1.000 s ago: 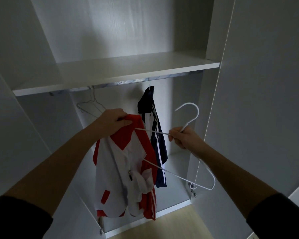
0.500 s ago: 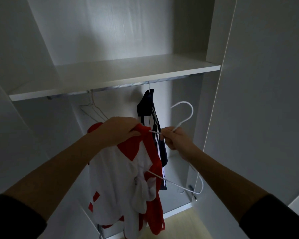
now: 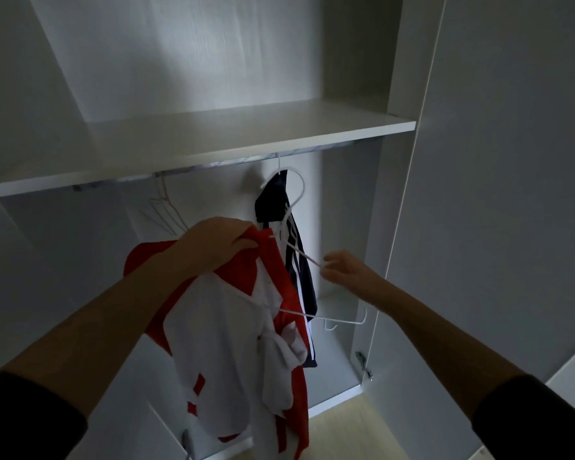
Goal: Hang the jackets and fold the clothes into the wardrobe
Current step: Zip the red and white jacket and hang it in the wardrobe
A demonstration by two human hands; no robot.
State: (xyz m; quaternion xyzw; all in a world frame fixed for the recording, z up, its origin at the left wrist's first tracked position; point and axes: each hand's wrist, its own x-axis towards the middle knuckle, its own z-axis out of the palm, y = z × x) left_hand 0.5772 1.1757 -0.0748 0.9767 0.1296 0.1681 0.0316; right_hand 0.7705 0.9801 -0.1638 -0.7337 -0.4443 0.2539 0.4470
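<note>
A red and white jacket (image 3: 226, 343) hangs from my left hand (image 3: 219, 244), which grips its red collar in front of the open wardrobe. A white wire hanger (image 3: 332, 320) is partly threaded inside the jacket; its hook stands up in front of a navy jacket with white stripes (image 3: 269, 207) that hangs on the rail (image 3: 213, 165). My right hand (image 3: 344, 270), to the right of the jacket, pinches the hanger's sloping arm with thumb and fingertips. The hanger's left end is hidden inside the jacket.
A bare white shelf (image 3: 246, 134) runs above the rail. Thin empty wire hangers (image 3: 166, 214) hang at the rail's left. The open wardrobe door (image 3: 512, 194) stands close on the right, with a hinge (image 3: 362, 363) low down. Light wooden floor (image 3: 346, 426) lies below.
The hanger slid left, deeper into the jacket, and its hook swung up over the navy jacket. My right hand moved from the hanger's neck out along its arm. My left hand kept its grip.
</note>
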